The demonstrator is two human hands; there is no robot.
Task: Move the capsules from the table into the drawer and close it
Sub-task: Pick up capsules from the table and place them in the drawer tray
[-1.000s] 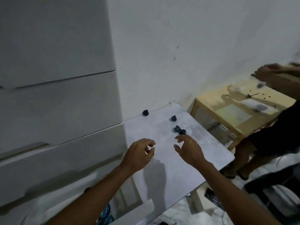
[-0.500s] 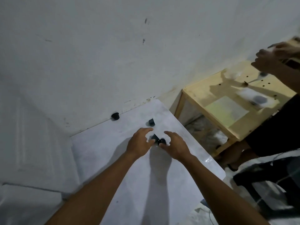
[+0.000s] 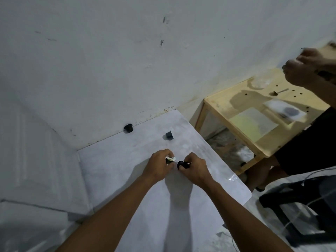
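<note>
Over the middle of the white table (image 3: 214, 171), both my hands hold small dark capsules. My left hand (image 3: 160, 167) is shut on a capsule with a pale foil lid (image 3: 170, 158). My right hand (image 3: 195, 169) is shut on a black capsule (image 3: 181, 164). Two more dark capsules lie further back: one (image 3: 169, 135) near the table's right side and one (image 3: 128, 128) against the wall. The white drawer unit (image 3: 36, 160) stands at the left; its drawers are barely visible.
A light wooden side table (image 3: 254, 113) with papers stands to the right. Another person's hands (image 3: 305, 70) work over it, their dark clothing close to my table's right edge. A black stool (image 3: 300, 211) sits at the lower right.
My view has swung right, off the drawers. Both hands moved forward to the pair of capsules, closed on one each and lifted them slightly.
</note>
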